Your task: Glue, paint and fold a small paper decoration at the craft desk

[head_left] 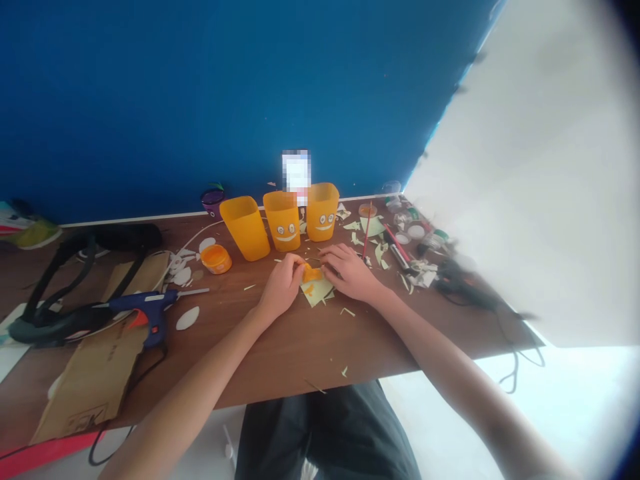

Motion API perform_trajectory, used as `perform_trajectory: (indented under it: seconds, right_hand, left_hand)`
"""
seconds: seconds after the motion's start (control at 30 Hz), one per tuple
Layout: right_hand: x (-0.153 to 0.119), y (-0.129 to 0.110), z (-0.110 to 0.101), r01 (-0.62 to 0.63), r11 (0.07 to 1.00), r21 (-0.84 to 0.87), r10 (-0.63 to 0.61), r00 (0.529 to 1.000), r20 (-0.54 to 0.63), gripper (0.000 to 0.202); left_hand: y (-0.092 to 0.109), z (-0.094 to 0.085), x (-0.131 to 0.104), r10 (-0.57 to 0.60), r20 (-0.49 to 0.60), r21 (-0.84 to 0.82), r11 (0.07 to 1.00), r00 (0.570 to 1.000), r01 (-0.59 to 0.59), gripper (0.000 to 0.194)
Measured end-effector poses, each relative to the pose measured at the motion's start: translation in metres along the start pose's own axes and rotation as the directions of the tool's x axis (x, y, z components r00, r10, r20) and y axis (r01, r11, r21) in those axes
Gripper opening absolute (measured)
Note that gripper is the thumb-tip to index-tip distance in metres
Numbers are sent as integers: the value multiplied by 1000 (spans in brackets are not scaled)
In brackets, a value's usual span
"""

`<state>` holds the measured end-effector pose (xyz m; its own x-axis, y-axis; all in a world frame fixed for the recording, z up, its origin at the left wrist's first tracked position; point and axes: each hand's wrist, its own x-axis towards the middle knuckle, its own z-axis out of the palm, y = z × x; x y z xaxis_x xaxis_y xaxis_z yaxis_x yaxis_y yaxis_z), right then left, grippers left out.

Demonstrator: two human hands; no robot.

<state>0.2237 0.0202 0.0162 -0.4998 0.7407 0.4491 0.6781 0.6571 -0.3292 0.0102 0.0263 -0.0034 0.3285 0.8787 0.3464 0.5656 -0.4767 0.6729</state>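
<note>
Between my hands, a small orange-painted piece (313, 273) lies over a pale green paper (316, 293) with orange marks. My left hand (286, 280) pinches the left end of the orange piece. On its right side, my right hand (350, 270) has its fingers bent and close together at the piece's edge; what they hold is too small to make out. Behind the hands stand two yellow cups with eyes and smiles, one in the middle (283, 223) and one at the right (323, 213). A plain yellow cup (246, 230) leans at their left.
An open orange paint jar (216, 260) stands left of the hands. Farther left are a blue glue gun (150, 308), cardboard (95, 373) and a black strap frame (50, 280). Paper scraps, brushes (367, 233), a marker (399, 257) and small lids (416, 231) lie at the right.
</note>
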Motion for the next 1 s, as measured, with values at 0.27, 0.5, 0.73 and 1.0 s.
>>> perform_trajectory:
  seconds: [0.27, 0.5, 0.73, 1.0]
  right_hand:
    - [1, -5, 6, 1, 989, 151, 2, 1000, -21, 15]
    - [3, -7, 13, 0, 977, 214, 3, 1000, -11, 7]
    - [3, -7, 10, -43, 968, 248, 49, 999, -17, 9]
    - [2, -1, 9, -57, 959, 279, 81, 994, -73, 8]
  left_hand:
    - [-1, 2, 1, 16, 13, -10, 1000, 1000, -16, 12]
    - [-1, 2, 0, 50, 11, -29, 998, 999, -50, 12]
    - [3, -1, -1, 120, -25, -27, 992, 993, -120, 11]
    - [4, -2, -3, 158, -18, -33, 987, 987, -158, 16]
